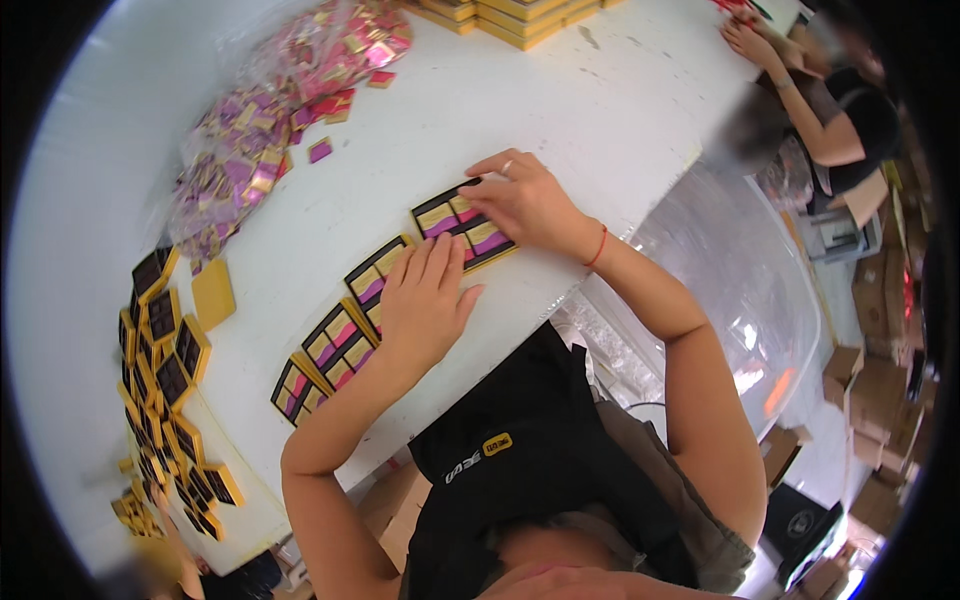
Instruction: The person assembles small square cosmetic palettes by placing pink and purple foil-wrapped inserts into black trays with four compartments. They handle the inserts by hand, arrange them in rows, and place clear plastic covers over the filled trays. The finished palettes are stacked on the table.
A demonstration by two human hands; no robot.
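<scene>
A black tray-like box with a yellow edge (492, 263) lies in front of me, its compartments filled with gold, pink and purple wrapped squares. My right hand (535, 205), palm down, has its fingers bent and apart over the box's far compartments; nothing shows in its grip. My left hand (425, 300) lies flat with fingers stretched out, fingertips at the box's near left edge. It partly covers a second filled box (367, 283). More filled boxes (325, 345) continue the row toward the lower left, partly hidden by my left forearm.
Clear bags of purple squares (225, 170) and pink squares (340, 50) lie at the far left, with a few loose squares beside them. Black-and-yellow boxes (170, 380) are heaped at the left. Yellow-edged boxes (520, 25) are stacked at the back. Another person (830, 130) works at the right.
</scene>
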